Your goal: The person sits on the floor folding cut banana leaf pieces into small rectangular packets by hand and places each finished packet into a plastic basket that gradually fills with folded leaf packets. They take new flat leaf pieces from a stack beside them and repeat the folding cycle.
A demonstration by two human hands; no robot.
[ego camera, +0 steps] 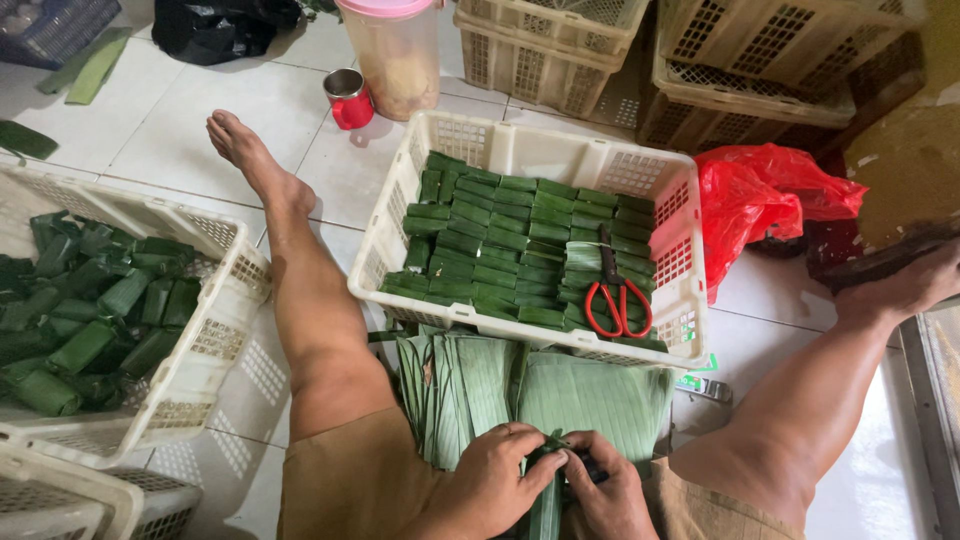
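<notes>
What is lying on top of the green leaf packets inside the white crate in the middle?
Red-handled scissors lie on the leaf packets in the white crate. The packets cover the crate's floor, and anything beneath them is hidden.

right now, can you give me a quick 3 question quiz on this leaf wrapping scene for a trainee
1. True or false: the red-handled scissors lie on the neat rows of wrapped leaf parcels in the middle crate.
2. What do the left hand and right hand hold together? A) a red cup B) a folded leaf parcel C) a plastic bag
3. Fill in: the loosely piled parcels sit in the crate on the person's ____ side.

Key
1. True
2. B, the folded leaf parcel, held over the flat leaf stack
3. Left
</notes>
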